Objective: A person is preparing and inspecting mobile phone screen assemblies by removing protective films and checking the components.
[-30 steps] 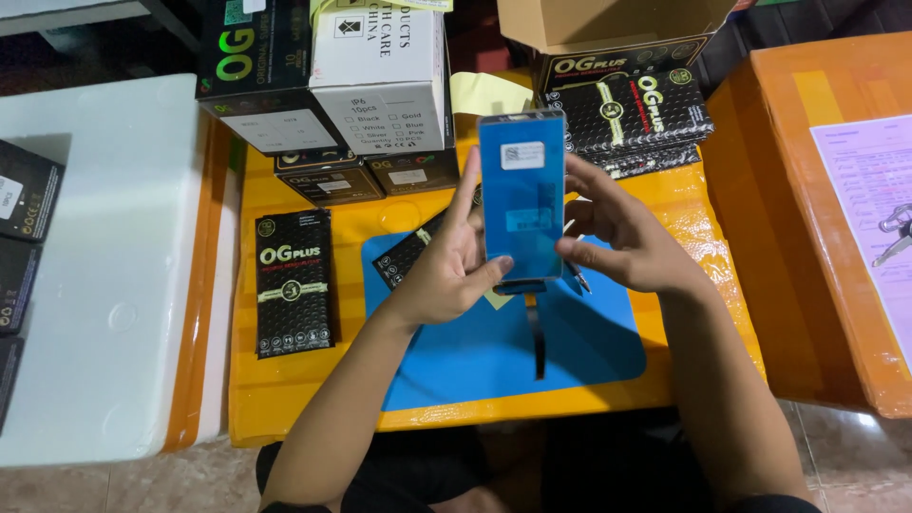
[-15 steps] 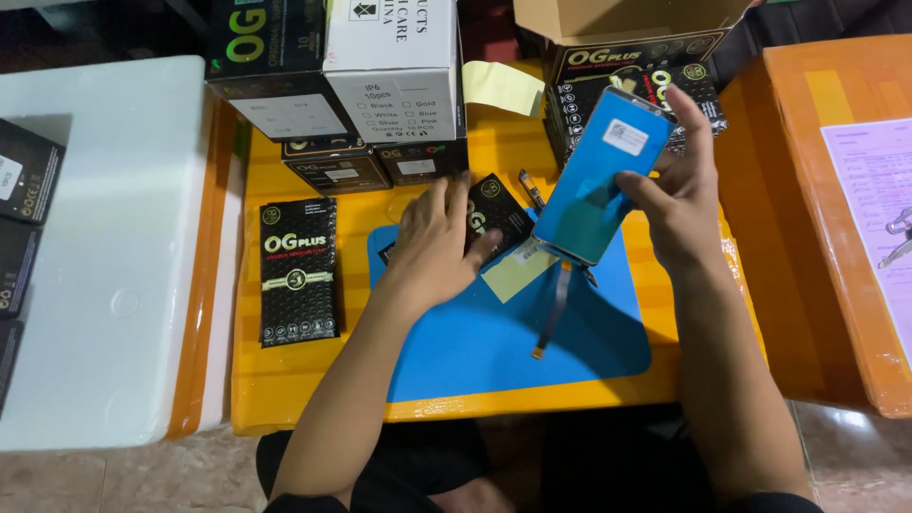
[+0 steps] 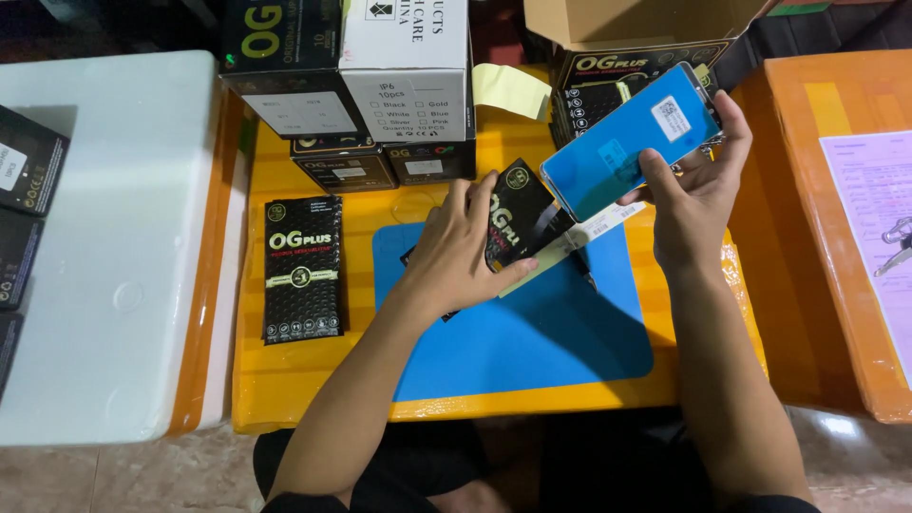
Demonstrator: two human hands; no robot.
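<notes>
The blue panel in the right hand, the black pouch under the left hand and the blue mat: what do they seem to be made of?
Blue panel: probably glass under a glossy blue plastic film; flat, rigid, reflective.
Black pouch: seemingly plastic bubble wrap; dimpled, slightly shiny.
Blue mat: likely rubber or silicone; matte, lying flat.

We are holding a phone screen panel in the right hand, lifting it above the yellow table and tilting it so its upper end is pointing to the far right. A blue protective film with a small white sticker is covering its face. We are gripping a black bubble-wrap pouch with the left hand, keeping it slanted just over the blue mat, its top edge sitting close beneath the panel's lower end.
</notes>
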